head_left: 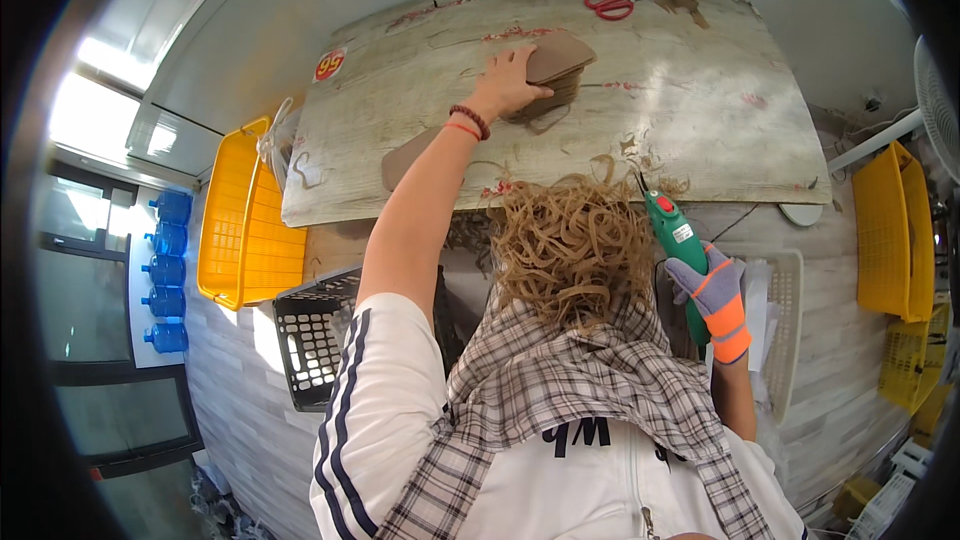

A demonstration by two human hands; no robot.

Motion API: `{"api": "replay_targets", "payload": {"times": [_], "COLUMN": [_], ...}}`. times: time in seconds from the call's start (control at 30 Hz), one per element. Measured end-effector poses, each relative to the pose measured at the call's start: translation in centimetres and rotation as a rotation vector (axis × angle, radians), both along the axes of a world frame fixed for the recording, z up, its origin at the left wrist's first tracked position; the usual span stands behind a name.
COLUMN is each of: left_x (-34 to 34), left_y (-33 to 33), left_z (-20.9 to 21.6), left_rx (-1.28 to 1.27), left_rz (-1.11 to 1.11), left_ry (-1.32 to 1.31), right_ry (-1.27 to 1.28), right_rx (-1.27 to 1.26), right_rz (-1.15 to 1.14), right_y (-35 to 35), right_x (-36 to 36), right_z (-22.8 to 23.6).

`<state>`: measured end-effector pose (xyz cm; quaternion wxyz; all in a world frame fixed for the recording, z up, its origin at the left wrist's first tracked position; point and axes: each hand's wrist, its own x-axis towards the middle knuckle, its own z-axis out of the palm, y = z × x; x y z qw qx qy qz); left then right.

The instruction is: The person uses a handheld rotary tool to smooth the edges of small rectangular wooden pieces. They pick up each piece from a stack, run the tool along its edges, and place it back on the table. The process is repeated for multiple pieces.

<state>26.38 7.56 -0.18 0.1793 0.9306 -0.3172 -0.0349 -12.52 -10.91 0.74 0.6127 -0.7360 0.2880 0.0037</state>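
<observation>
The right hand point(718, 292), in a glove, has its fingers closed around the green cutter point(678, 250), held near the body over a heap of thin strips point(570, 245). Farther on the desk point(700, 110), the left hand point(510, 80) lies flat, fingers spread, on the stack of brown pieces point(558, 65). The stack may slide if pulled carelessly, and the cutter's tip could catch the strips.
</observation>
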Motion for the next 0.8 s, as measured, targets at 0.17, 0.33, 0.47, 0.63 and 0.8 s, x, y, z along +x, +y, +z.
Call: {"api": "replay_targets", "payload": {"times": [0.17,0.33,0.47,0.63,0.8], "left_x": [-5.6,-7.2,-7.6,-8.8,-9.4], "left_y": [1.7,3.1,1.6,1.9,1.6], "left_z": [0.1,1.5,1.2,-0.9,-1.1], "left_rx": [-0.031,-0.195,0.062,-0.129,-0.251], "left_rz": [-0.055,-0.011,0.111,0.085,0.084], "left_ry": [-0.011,0.08,-0.038,-0.221,-0.329], "right_ry": [0.018,0.025,-0.009,-0.013,-0.024], "right_rx": [-0.026,-0.047,-0.166,-0.105,-0.079], "right_rz": [0.01,0.021,0.063,0.043,0.042], "right_y": [0.1,0.4,0.6,1.4,1.6], "right_x": [-0.4,-0.3,-0.5,-0.8,-1.0], "right_z": [0.1,0.5,0.1,0.6,1.3]}}
